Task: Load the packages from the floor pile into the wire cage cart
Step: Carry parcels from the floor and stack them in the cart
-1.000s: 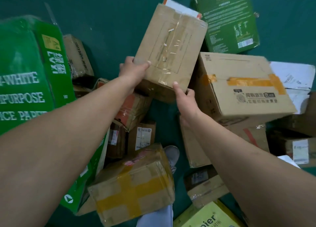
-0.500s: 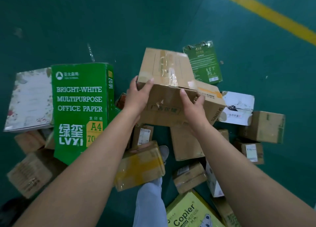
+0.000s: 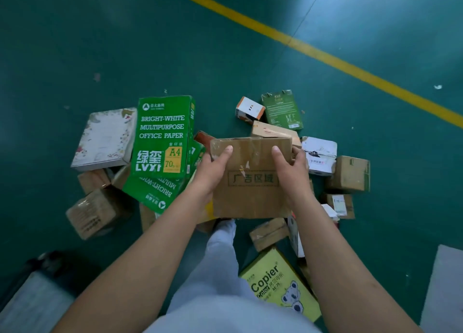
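I hold a brown cardboard box [image 3: 251,190] with printed characters on its near face, lifted above the floor pile. My left hand [image 3: 213,168] grips its left side, thumb on the upper face. My right hand [image 3: 290,169] grips its right side the same way. Below lies the pile: two green office paper boxes [image 3: 162,134], a floral white box [image 3: 105,138], several brown cartons [image 3: 96,211], a yellow copier paper pack [image 3: 280,285]. No wire cage cart can be made out in the head view.
The floor is green with a yellow line [image 3: 313,49] running diagonally at the back. More small parcels [image 3: 349,173] lie right of the held box. A dark object [image 3: 47,260] sits at the lower left, a pale slab [image 3: 443,290] at the lower right.
The box has come up off the pile and toward my body, tipping so its printed face shows. My view has risen, and the pile looks smaller and farther.
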Demonstrator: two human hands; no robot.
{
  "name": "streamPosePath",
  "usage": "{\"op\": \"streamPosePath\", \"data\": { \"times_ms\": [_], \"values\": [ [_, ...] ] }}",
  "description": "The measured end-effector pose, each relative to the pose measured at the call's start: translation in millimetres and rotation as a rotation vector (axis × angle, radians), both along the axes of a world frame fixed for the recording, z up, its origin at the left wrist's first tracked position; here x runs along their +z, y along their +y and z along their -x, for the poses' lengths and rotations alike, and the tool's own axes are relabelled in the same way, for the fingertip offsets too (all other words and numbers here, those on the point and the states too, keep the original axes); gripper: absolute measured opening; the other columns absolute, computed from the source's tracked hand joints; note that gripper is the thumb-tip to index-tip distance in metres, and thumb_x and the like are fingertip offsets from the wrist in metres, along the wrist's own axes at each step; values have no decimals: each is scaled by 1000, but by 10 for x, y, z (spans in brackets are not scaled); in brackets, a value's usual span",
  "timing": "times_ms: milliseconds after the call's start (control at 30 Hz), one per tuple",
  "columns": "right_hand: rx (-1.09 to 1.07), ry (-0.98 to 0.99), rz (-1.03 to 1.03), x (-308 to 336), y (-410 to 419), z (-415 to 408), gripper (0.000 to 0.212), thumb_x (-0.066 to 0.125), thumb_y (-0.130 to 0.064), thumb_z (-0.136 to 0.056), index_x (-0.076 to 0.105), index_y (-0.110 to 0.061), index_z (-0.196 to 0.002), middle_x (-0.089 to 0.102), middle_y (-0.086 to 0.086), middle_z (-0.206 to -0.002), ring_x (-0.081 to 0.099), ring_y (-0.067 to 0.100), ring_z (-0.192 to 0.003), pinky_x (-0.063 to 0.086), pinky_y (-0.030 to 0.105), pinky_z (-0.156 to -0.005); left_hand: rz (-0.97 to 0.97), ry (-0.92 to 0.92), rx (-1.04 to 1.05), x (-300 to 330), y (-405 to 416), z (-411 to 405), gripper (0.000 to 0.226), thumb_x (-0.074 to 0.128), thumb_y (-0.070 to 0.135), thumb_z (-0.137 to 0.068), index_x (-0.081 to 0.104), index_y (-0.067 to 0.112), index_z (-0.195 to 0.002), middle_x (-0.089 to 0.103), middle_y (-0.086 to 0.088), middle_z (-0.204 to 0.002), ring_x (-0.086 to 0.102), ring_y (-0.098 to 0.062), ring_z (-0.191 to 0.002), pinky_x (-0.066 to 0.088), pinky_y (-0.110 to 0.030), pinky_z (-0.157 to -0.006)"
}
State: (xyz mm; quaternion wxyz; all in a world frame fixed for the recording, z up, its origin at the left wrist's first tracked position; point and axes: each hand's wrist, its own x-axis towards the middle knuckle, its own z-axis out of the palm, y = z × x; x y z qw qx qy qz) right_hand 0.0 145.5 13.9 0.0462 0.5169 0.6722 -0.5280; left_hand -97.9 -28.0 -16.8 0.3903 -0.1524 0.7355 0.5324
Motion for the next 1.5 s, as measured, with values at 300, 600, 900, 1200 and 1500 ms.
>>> {"op": "streamPosePath", "data": {
  "times_ms": [300, 600, 900, 1200, 1500],
  "values": [
    [283, -89, -11, 870, -939, -739, 79, 54, -75, -88, 35, -23, -145, 56, 1, -125, 58, 29, -111, 51, 48, -92, -2, 5, 96, 988, -1237, -1117, 68, 59, 65, -93, 49, 20, -143, 58, 6, -130, 57, -17, -110, 41, -33, -96],
    [843, -174, -188, 1245, -2115, -436, 82, 26, -75, -98, 51, -13, -146, 61, 16, -137, 60, 35, -121, 50, 43, -97, 34, -87, 388, 1372, -2726, -1739, 99, 61, 93, -64, 62, 24, -135, 58, 7, -138, 51, -25, -135, 33, -47, -120],
    [1297, -69, -278, 1324, -3852, -257, 71, 35, -60, -101, 48, -4, -143, 55, 19, -142, 55, 35, -126, 42, 39, -94, -5, -16, 902, 1523, -4140, -2447, 48, 50, 65, -98, 73, 24, -106, 78, 6, -87, 71, -15, -87, 55, -30, -78],
    [1460, -46, -262, 1252, -5153, -579, 62, 39, -52, -102, 45, -8, -145, 55, 18, -142, 54, 37, -126, 43, 42, -98, 14, -56, 1067, 1357, -5146, -3109, 38, 58, 52, -99, 72, 18, -111, 77, -5, -102, 69, -22, -95, 52, -39, -103],
    [1784, 13, -374, 1312, -6792, -1237, 58, 39, -58, -100, 56, -9, -127, 62, 9, -115, 57, 28, -99, 44, 37, -80, -85, -81, 1337, 1293, -6340, -4227, 29, 61, 45, -100, 76, 22, -106, 76, 1, -89, 68, -14, -83, 54, -26, -74]
  ]
}}
